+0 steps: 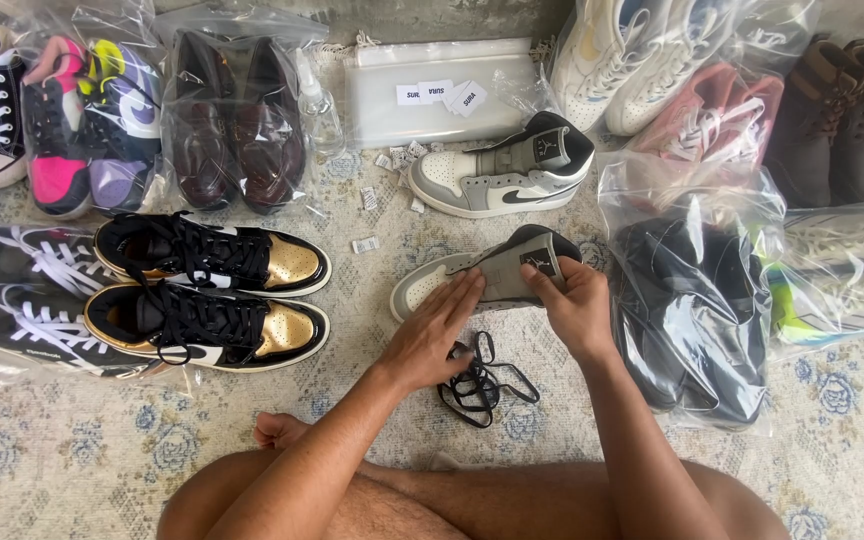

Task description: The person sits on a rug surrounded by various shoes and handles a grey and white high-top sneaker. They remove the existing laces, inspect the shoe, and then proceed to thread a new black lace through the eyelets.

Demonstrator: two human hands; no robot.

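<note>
On a faded floral rug, close to the person's bare knees, a grey and off-white high-top sneaker is lying unlaced, toe pointing left. Left hand is resting flat on its side panel, fingers open and spread, pressing lightly rather than gripping. Right hand is closing around the padded grey collar, thumb and fingers pinching the tongue, which carries a small dark tag. Just below both hands, a loose black shoelace is lying in a tangled coil on the rug, touching the left wrist area.

Above, the matching sneaker is standing upright, smooth leather, dark swoosh shape on the side. To the left, a pair of black and metallic gold high-tops is sitting out of any bag, glossy toe caps, black laces. Crinkled clear plastic bags are holding the other pairs: dark brown loafers, pink and purple trainers, black shoes just right of the right hand. A flat empty zip bag with white paper slips is lying at the top.
</note>
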